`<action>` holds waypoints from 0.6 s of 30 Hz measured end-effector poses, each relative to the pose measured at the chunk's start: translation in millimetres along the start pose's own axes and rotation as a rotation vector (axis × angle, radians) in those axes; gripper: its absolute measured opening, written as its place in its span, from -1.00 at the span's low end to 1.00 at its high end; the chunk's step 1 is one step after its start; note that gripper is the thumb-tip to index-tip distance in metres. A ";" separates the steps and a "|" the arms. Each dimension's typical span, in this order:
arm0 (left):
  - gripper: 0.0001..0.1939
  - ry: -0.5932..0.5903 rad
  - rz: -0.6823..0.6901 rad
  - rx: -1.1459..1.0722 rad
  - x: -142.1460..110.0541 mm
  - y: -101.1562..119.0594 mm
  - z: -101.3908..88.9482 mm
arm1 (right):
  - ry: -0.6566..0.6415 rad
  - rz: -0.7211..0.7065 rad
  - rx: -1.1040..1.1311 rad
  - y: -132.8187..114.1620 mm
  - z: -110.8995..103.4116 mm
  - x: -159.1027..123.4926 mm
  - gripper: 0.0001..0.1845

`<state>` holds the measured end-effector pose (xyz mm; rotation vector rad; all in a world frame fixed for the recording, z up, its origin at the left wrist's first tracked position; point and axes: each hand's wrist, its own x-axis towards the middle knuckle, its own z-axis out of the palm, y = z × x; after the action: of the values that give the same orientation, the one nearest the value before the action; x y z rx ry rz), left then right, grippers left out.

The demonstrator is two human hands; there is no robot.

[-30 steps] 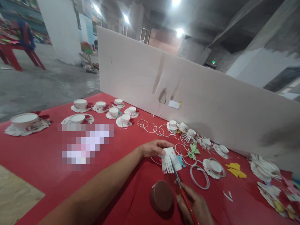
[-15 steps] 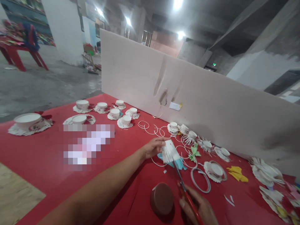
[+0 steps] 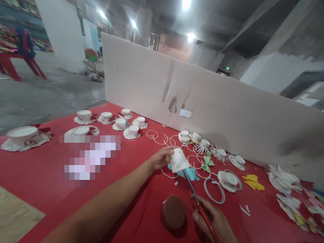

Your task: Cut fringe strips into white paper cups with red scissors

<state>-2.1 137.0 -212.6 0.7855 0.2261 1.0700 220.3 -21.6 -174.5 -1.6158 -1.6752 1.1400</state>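
Observation:
My left hand (image 3: 163, 157) is closed on a white paper cup (image 3: 180, 160) whose side is slit into strips near its wide end. In my right hand (image 3: 211, 217) is a pair of red-handled scissors (image 3: 194, 195). Their blade tips meet the cup's lower edge; whether the blades are apart there is hard to make out. Beneath the cup lies blue crepe paper (image 3: 191, 173), partly hidden. A round brown object (image 3: 173, 212) sits between my forearms, close to the scissors. Cut paper rings (image 3: 167, 139) are scattered beyond the cup.
Several cup-and-brim paper hats (image 3: 133, 131) stand at the left and along the white board (image 3: 141, 77). Green paper (image 3: 207, 162), yellow paper (image 3: 253, 182) and a grey tape-like ring (image 3: 214, 191) lie on the red tabletop (image 3: 121, 199) to the right.
The cup has turned in my left hand, showing more of its uncut side. The scissors stay at its edge. The whole view has shifted slightly, moving things leftward.

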 end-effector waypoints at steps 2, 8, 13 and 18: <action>-0.60 -0.001 -0.007 0.002 0.1 -1.4 0.7 | -0.010 0.009 -0.015 -2.8 1.1 -0.4 -0.42; -0.58 -0.006 -0.045 0.021 0.7 -2.9 3.1 | 0.047 -0.011 -0.087 -10.6 6.5 -1.3 -0.35; -0.58 -0.003 -0.068 0.033 -0.4 -3.0 6.0 | 0.121 -0.010 -0.046 -1.9 14.5 -0.3 -0.28; -0.59 0.000 -0.075 0.036 -1.1 -2.5 7.8 | 0.106 0.023 -0.019 4.4 14.4 0.7 -0.31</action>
<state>3.2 131.9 -208.9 0.8036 0.2733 0.9976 210.3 -24.2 -185.5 -1.6816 -1.6083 1.0332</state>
